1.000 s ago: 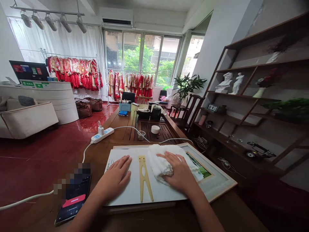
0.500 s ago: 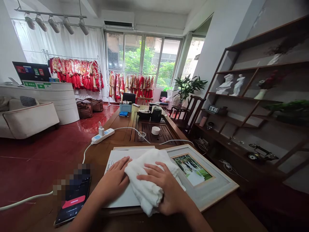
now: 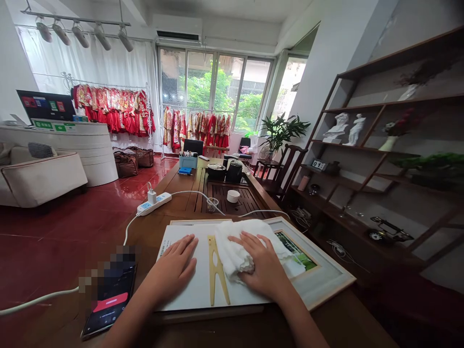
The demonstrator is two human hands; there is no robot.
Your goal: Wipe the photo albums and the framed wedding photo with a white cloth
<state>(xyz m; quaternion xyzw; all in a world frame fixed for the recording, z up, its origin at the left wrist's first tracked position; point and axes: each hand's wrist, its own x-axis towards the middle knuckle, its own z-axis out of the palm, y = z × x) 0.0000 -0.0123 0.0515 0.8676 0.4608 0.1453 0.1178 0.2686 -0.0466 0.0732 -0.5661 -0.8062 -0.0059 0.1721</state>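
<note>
My left hand (image 3: 174,270) lies flat, fingers together, on a white board (image 3: 195,290) near the table's front edge. A yellow two-legged stand piece (image 3: 216,273) lies on that board between my hands. My right hand (image 3: 263,268) presses down on a crumpled white cloth (image 3: 237,246), its fingers spread over the cloth. The cloth rests partly on the white board and partly over a framed photo (image 3: 319,275) that lies flat at the right. Part of the photo is hidden under the cloth.
A phone (image 3: 110,302) lies at the front left of the wooden table (image 3: 181,186). A white power strip (image 3: 154,203) and its cables lie further back. A tea tray with a kettle (image 3: 234,170) and a small white cup (image 3: 233,195) stands beyond. Shelves stand at the right.
My right hand has slid the cloth from the board's front left back to the right, uncovering the yellow piece and covering part of the photo. My left hand has stayed in place.
</note>
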